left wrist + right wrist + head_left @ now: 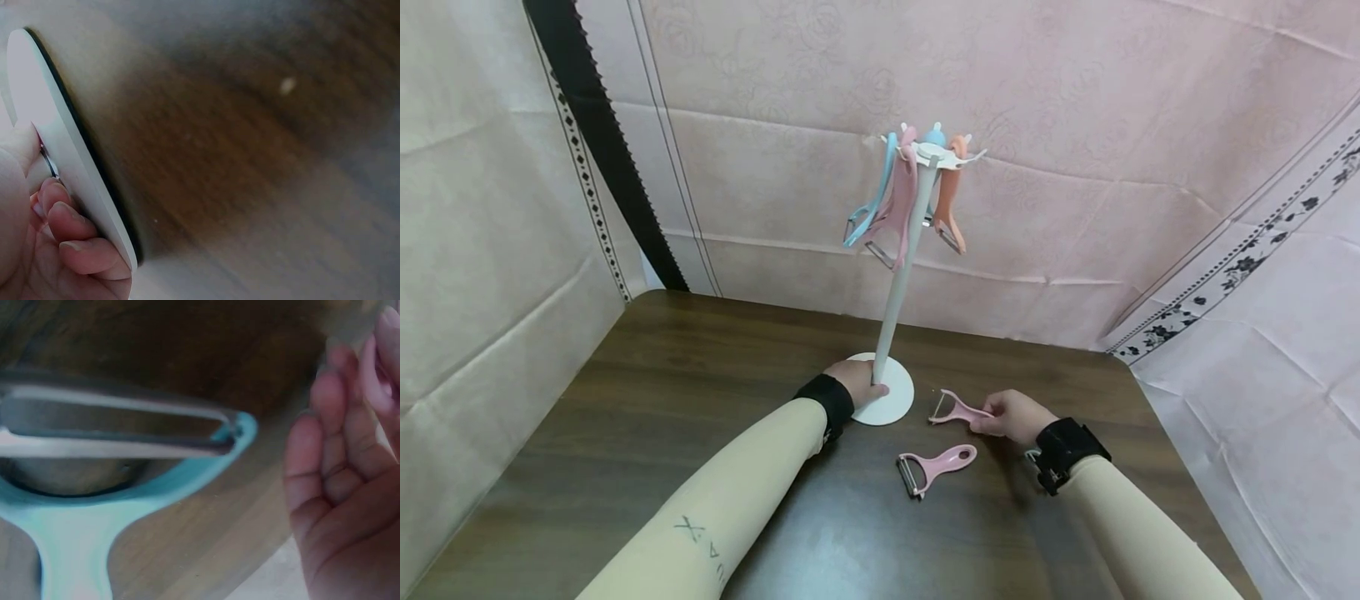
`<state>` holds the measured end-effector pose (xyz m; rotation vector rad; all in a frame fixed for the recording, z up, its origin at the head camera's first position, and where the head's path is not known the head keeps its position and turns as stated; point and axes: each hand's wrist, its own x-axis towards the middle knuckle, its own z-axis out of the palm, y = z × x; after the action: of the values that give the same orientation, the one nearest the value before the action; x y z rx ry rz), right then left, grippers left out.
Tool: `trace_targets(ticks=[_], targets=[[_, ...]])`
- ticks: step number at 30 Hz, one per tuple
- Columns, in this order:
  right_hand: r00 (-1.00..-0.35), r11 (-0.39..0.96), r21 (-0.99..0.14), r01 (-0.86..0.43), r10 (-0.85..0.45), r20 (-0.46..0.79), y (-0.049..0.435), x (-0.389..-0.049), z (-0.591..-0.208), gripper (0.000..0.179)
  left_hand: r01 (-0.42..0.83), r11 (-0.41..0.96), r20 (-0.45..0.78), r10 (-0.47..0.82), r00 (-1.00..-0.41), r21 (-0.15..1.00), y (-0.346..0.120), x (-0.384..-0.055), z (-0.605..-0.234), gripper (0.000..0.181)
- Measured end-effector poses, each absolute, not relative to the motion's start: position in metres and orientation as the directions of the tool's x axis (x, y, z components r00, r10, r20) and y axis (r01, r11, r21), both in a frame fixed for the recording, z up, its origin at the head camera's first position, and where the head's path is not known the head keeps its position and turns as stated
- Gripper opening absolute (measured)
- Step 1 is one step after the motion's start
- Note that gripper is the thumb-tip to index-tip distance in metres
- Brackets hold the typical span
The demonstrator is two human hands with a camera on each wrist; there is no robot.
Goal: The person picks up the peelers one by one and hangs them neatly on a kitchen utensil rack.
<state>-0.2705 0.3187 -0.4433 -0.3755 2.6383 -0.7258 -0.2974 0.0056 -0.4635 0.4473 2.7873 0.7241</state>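
My left hand (852, 382) grips the foot of a white stand, around the pole (895, 310) just above its round base (891, 406). The left wrist view shows its fingers (87, 253) curled beside the disc's edge. Between thumb and fingers, my right hand (1019, 417) pinches the handle end of a pink peeler (958, 410), its blade end pointing left. A second pink peeler (942, 464) lies nearer on the table. In the right wrist view a light blue peeler (78, 540) shows close up beside the hand; in the head view the wrist mostly hides it.
On the stand's top hooks (931, 155) hang a blue peeler (880, 200), pink peelers (901, 204), an orange peeler (949, 200) and another blue one behind the pole. Pale patterned cloth (1060, 150) walls the brown wooden table (715, 375) at back and sides.
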Motion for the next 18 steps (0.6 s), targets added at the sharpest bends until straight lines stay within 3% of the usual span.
trace_targets(ticks=[7, 12, 18], targets=[[-0.91, 0.654, -0.734, -0.184, -0.396, -0.125, 0.322, -0.271, -0.411, 0.022, 0.236, 0.832, -0.149, 0.352, -0.924, 0.502, 0.007, -0.302, -0.467, 0.039], [-0.922, 0.629, -0.715, -0.303, -0.383, 0.054, 0.32, -0.267, -0.372, 0.02, 0.239, 0.828, -0.139, 0.352, -0.926, 0.507, 0.007, -0.298, -0.462, 0.037], [-0.933, 0.616, -0.71, -0.341, -0.316, 0.175, 0.323, -0.262, -0.325, 0.021, 0.229, 0.833, -0.151, 0.346, -0.926, 0.503, 0.006, -0.296, -0.461, 0.039]])
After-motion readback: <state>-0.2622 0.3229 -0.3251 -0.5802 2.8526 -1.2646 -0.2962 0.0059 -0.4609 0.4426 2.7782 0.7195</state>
